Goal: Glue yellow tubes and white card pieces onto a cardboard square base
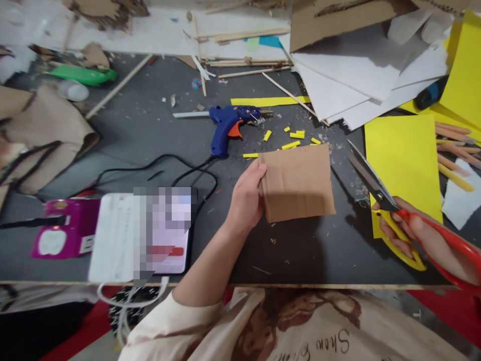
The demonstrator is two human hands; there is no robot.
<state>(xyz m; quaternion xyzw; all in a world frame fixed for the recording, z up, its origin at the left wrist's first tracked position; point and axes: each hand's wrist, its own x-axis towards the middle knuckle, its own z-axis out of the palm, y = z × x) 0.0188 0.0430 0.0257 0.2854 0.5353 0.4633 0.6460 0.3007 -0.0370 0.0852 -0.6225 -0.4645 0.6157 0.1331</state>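
Note:
In the middle of the head view, my left hand (246, 195) grips the left edge of a brown piece of cardboard (298, 183), roughly rectangular, held above the dark tabletop. At the right, my right hand (417, 225) is closed around the handles of a pair of scissors (372, 183), one handle red and one yellow. Their blades point up and to the left, apart from the cardboard, and look nearly closed. Behind the cardboard lie several short yellow rolled pieces (296, 135). A blue glue gun (225, 125) with an orange trigger rests beyond my left hand.
Yellow paper (404, 165) lies under and behind the scissors, with white sheets (349, 80) farther back. To the left are a phone (173, 230), a purple box (67, 240) and a black cable (150, 163). Thin sticks (251, 35) and a green tool (82, 74) lie at the back.

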